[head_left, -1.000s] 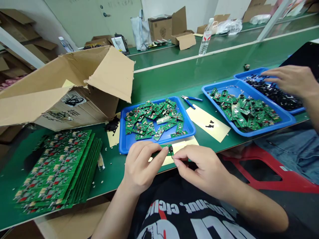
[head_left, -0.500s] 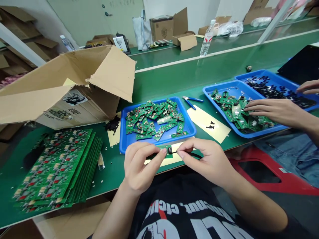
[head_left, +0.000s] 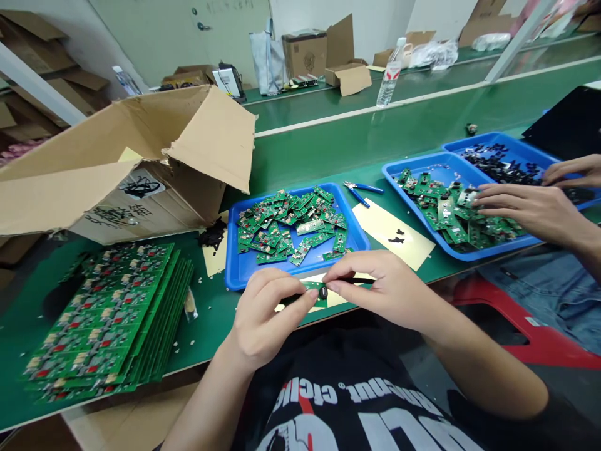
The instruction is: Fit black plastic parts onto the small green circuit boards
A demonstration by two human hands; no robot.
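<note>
My left hand pinches a small green circuit board at the table's front edge, thumb and forefinger closed on its left part. On the board sits a small black oval component. Close against its right side, my right hand is closed on slim black tweezers; their tip is hidden by the fingers. Just behind both hands lies a blue tray of loose circuit boards. A yellow paper sheet lies beneath the board.
Stacked board panels and an open cardboard box stand left. Blue-handled cutters lie by a yellow sheet with black bits. At right, a co-worker's hands reach over two blue trays. A bottle stands behind.
My right hand has moved left, up against the board, and the tweezers' tip has gone out of sight. The board has shifted slightly. The co-worker's hands have moved a little.
</note>
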